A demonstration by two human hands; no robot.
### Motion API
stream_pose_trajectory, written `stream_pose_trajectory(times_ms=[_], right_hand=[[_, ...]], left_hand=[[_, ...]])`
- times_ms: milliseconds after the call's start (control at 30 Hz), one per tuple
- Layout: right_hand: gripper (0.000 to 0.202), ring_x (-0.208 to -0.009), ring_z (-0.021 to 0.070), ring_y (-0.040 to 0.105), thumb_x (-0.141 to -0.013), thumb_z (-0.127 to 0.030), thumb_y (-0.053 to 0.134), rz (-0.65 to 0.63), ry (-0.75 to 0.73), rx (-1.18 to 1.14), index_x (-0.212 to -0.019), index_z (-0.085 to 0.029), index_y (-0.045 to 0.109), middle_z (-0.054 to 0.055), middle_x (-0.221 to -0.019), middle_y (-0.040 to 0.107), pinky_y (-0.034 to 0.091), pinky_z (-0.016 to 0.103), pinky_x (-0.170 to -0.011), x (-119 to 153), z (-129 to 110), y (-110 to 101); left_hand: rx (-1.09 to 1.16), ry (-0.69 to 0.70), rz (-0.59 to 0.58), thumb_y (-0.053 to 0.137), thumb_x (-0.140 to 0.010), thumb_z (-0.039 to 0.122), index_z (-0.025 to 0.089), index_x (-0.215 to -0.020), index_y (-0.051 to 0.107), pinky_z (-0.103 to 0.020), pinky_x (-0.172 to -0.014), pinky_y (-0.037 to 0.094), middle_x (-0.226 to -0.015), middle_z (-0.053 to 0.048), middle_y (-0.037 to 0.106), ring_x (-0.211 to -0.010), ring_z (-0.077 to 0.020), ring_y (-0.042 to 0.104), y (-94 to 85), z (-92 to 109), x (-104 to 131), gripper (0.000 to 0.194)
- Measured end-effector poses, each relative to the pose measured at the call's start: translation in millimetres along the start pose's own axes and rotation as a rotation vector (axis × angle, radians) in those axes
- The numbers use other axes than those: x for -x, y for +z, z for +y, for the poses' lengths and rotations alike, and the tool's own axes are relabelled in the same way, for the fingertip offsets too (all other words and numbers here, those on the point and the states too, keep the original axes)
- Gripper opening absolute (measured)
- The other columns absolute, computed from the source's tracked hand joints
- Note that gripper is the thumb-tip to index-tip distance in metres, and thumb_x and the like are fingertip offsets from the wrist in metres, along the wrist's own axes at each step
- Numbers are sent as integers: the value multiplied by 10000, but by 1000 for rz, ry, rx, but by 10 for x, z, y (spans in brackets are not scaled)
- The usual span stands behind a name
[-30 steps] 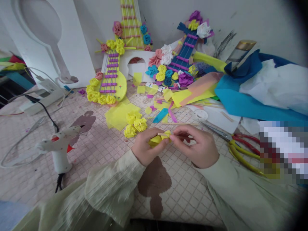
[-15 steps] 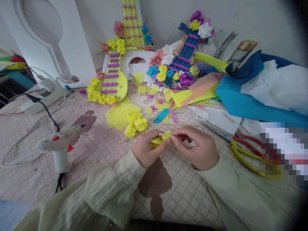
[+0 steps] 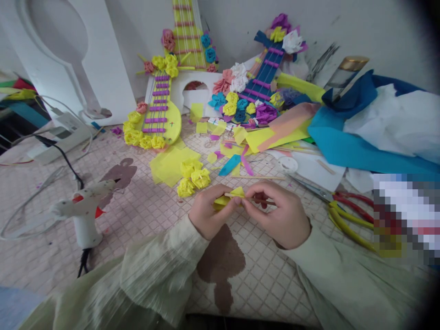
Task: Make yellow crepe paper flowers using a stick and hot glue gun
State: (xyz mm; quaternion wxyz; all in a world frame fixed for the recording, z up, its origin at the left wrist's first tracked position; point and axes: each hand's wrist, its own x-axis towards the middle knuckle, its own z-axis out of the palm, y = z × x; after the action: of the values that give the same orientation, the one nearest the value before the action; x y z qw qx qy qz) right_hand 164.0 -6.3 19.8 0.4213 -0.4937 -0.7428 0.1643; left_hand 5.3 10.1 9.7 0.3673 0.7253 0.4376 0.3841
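My left hand [image 3: 210, 211] is closed on a small piece of yellow crepe paper [image 3: 238, 192], pinched between thumb and fingers. My right hand [image 3: 284, 214] pinches a thin wooden stick [image 3: 263, 200], whose left end lies against the yellow paper at my left thumb. Both hands are close together above the table, fingertips almost meeting. Just beyond my left hand sit several yellow paper roses [image 3: 194, 176] in a cluster. Behind them lies a stack of yellow paper squares [image 3: 163, 166]. Part of the paper is hidden by my left fingers.
A white hot glue gun [image 3: 85, 208] stands at the left, its cable near a power strip [image 3: 58, 142]. Scissors [image 3: 330, 197] lie at the right. Flower-covered toy guitars [image 3: 172, 121] lean at the back, beside blue crepe paper [image 3: 357, 142] and paper scraps [image 3: 230, 165].
The wooden stick now shows as a longer, nearly level length running into my right hand. The yellow paper has turned, with a pointed corner standing up. Both hands stay in about the same place.
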Motion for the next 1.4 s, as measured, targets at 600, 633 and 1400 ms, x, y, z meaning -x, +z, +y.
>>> stream_pose_trajectory(times_ms=[600,633,1400], right_hand=[[214,-520,97,458,-807,-288,521,-93,66,52,-644,-159,572,-2,-587,543,367,239,-501,-47,38,-55],[210,-525,99,464,-807,-283,523,-78,55,57,-647,-157,576,4,-602,556,371,240,-504,-46,41,-51],[121,-563,110,535,-696,-272,607,-112,317,-155,-643,-164,592,13,-634,606,444,233,-527,-29,53,-16]], left_hand=[[-33,-44,81,557,-753,294,123,-751,615,-207,-508,394,-630,-24,580,-558,-109,497,-25,40,-8,181],[-12,-67,76,557,-751,298,125,-749,617,-205,-505,391,-626,-21,574,-555,-108,492,-25,37,-9,183],[55,-88,32,568,-725,281,113,-769,614,-197,-482,378,-628,-24,567,-548,-105,484,-12,1,-10,180]])
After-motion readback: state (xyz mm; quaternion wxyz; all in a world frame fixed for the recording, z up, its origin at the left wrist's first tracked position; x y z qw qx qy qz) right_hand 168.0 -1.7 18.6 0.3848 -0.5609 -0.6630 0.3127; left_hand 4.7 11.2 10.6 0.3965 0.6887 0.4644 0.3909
